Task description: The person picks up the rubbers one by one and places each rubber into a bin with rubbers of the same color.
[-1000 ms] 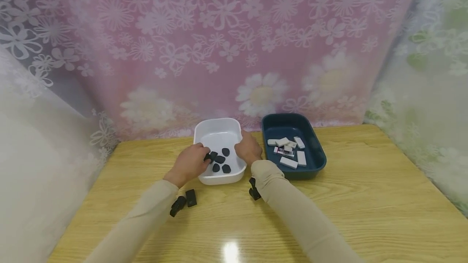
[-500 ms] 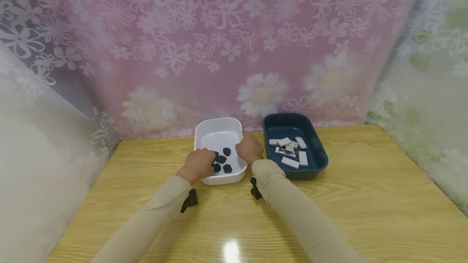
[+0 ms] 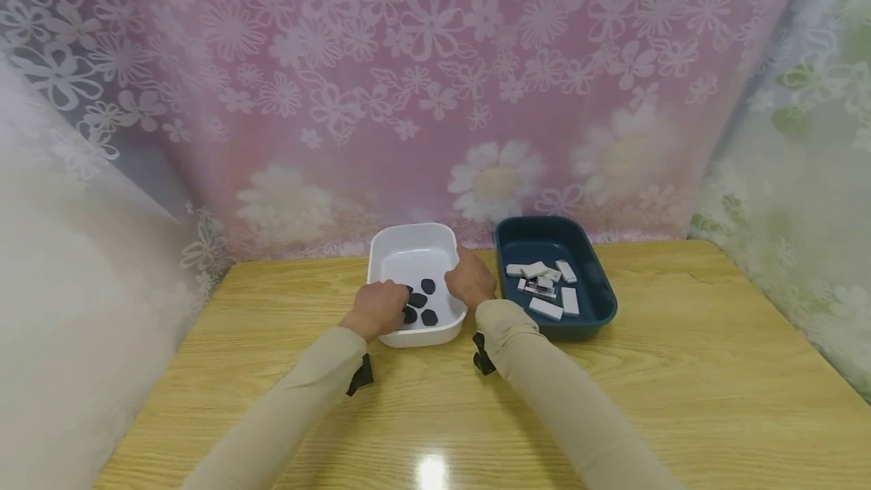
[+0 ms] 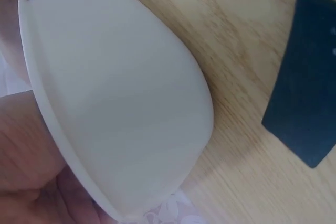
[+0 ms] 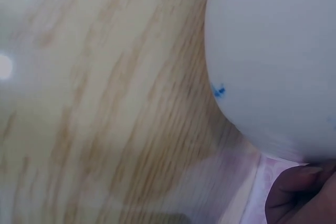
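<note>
A white tub (image 3: 409,241) stands on the table with several dark, rounded stone-like pieces in it, such as one dark piece (image 3: 428,286). My left hand (image 3: 382,308) reaches over the tub's left rim, knuckles up and fingers curled down beside the pieces. Its fingertips are hidden, so whether they hold a piece or the rim does not show. In the left wrist view, the palm (image 4: 27,140) lies behind the tub's rim. My right hand (image 3: 471,278) grips the tub's right rim, thumb over the edge. Curled fingers (image 5: 294,184) lie against the tub in the right wrist view.
Right of the white tub stands a dark blue tub (image 3: 588,278) with several white eraser-like blocks (image 3: 546,309). A flat dark piece (image 4: 304,82) lies on the wooden table (image 3: 680,369) near my left wrist. Floral cloth (image 3: 435,97) hangs behind the table.
My left hand has moved right and turned knuckles up over the dark pieces, covering some of them. My right hand has stayed on the rim. The view has shifted slightly.
</note>
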